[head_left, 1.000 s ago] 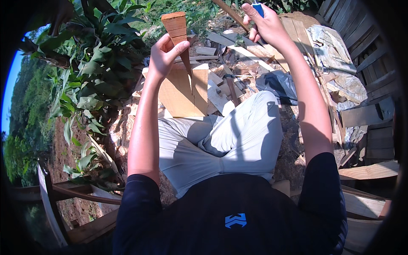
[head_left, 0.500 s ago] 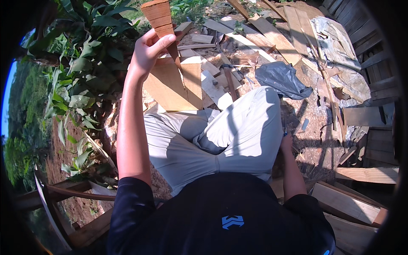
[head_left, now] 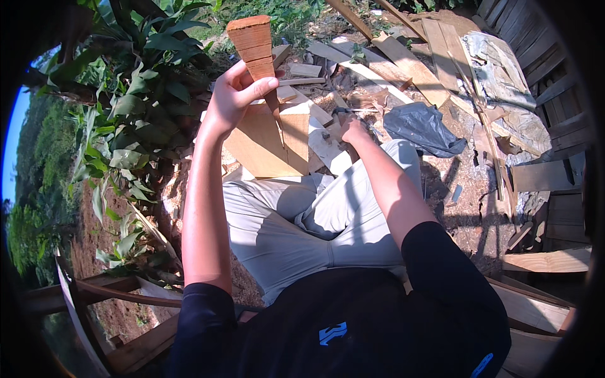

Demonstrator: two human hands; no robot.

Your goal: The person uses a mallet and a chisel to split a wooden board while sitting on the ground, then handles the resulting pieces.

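Right hand (head_left: 355, 130) moved to hammer (head_left: 341, 112), grip unclear, left fingers (head_left: 260, 89) pinching wedge (head_left: 252, 48)

I can see the left arm (head_left: 206, 195) reaching up and forward, nearly straight, its wrist (head_left: 219, 128) raised. The left grip (head_left: 232, 101) is closed in a pinch, thumb (head_left: 259, 91) laid across the front, fingers curled behind. The right arm (head_left: 392, 186) slants inward and forward, lower down; the right grip (head_left: 354, 130) points away, back of the hand upward, fingertips too obscured to read.
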